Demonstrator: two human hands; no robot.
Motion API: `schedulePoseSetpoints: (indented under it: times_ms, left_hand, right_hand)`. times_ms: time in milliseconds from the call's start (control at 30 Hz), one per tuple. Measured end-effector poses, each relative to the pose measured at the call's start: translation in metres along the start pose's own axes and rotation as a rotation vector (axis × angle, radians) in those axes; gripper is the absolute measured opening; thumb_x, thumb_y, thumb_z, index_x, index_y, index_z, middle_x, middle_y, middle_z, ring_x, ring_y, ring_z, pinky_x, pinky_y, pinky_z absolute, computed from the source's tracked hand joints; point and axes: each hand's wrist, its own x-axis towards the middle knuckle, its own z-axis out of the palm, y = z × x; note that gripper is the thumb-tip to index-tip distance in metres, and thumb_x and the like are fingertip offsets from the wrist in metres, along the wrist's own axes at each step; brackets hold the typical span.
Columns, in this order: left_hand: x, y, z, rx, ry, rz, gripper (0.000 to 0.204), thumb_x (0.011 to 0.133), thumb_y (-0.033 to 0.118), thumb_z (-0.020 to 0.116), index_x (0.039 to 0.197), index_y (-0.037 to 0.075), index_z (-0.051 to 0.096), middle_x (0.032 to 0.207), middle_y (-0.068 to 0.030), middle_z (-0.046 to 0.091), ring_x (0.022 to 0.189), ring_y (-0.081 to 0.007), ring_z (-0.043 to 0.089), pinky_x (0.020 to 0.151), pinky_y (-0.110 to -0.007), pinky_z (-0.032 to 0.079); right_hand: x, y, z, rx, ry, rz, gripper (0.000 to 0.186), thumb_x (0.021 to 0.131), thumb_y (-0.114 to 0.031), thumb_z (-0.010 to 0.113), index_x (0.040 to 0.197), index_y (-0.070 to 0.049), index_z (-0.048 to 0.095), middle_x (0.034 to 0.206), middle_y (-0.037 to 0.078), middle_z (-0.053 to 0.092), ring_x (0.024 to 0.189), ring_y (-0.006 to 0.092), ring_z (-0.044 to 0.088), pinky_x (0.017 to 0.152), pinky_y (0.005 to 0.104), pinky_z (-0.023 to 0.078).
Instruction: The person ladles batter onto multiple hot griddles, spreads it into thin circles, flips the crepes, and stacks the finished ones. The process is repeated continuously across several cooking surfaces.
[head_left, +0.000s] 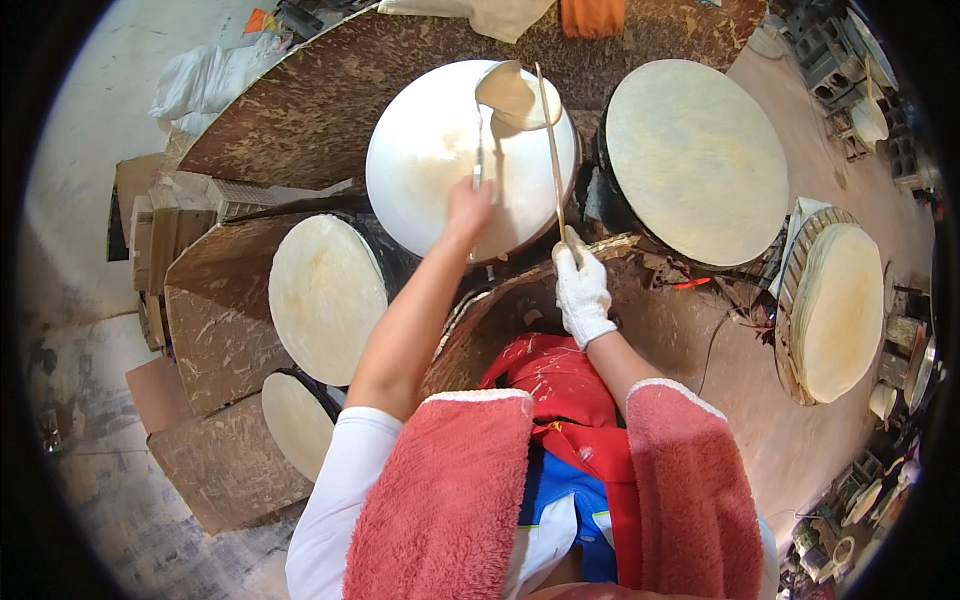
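Observation:
My bare left hand (468, 208) is wrapped round the handle of a ladle (478, 150), held over a large round white surface (420, 150) at the middle back. The ladle's wide head carries something tan, perhaps batter (508, 92). Over the same surface's right side, my white-gloved right hand (583, 290) grips the lower end of a long thin wooden stick (551, 140). Its tip reaches up beside the ladle's head. A faint brownish patch marks the white surface left of the handle.
Other pale round tops stand around: a yellowish one (695, 160) at right, two more (325, 300) (297, 422) at left. A stack of round pale sheets (842, 312) lies on a slatted round tray (795, 330). Scuffed brown boards (330, 100) curve behind and at left.

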Motion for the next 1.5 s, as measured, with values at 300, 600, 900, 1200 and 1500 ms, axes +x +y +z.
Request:
schedulePoseSetpoints:
  times_ms: [300,600,900,1200,1500]
  left_hand:
    - [-0.024,0.05,-0.144,-0.616,0.043,0.06,0.028,0.097,0.022,0.049,0.074,0.01,0.039,0.054,0.001,0.038,0.04,-0.0105,0.035,0.037,-0.028,0.03]
    - [-0.095,0.043,-0.245,-1.382,-0.516,-0.011,0.026,0.105,0.026,0.033,0.082,0.013,0.039,0.052,0.0069,0.026,0.035,-0.0033,0.023,0.031,-0.021,0.028]
    - [-0.137,-0.021,-0.267,-1.601,-0.377,-0.158,0.026,0.105,0.022,0.029,0.082,0.012,0.035,0.052,0.0054,0.027,0.035,-0.0054,0.025,0.032,-0.023,0.028]
    - [-0.193,-0.055,-0.285,-1.295,0.079,-0.175,0.032,0.104,0.03,0.036,0.076,0.015,0.035,0.052,0.0063,0.027,0.038,-0.0052,0.022,0.035,-0.022,0.027]
    - [-0.219,-0.055,-0.251,-1.41,0.302,-0.279,0.035,0.104,0.032,0.036,0.073,0.016,0.037,0.049,0.0071,0.023,0.035,-0.0046,0.019,0.03,-0.023,0.022]
  right_hand:
    - [0.049,-0.072,0.106,0.036,-0.06,0.132,0.043,0.092,-0.022,0.053,0.133,-0.009,0.054,0.062,-0.005,0.047,0.045,0.0059,0.04,0.04,0.0244,0.033]
    - [0.016,-0.037,0.051,-0.234,0.266,0.006,0.045,0.09,-0.022,0.056,0.131,-0.003,0.055,0.101,0.012,0.066,0.072,0.0154,0.054,0.065,0.0276,0.042]
    - [0.037,-0.047,0.099,-0.634,-0.063,-0.158,0.048,0.088,-0.027,0.057,0.127,0.001,0.057,0.126,0.02,0.06,0.115,0.0269,0.059,0.098,0.0312,0.043]
    - [0.07,-0.069,0.064,-0.79,-0.207,-0.322,0.043,0.089,-0.032,0.056,0.12,-0.003,0.062,0.12,0.021,0.062,0.115,0.033,0.058,0.099,0.0352,0.043]
    - [0.136,-0.114,0.031,-0.832,-0.226,-0.365,0.043,0.089,-0.029,0.057,0.125,-0.006,0.06,0.117,0.019,0.064,0.107,0.0279,0.063,0.093,0.033,0.047]
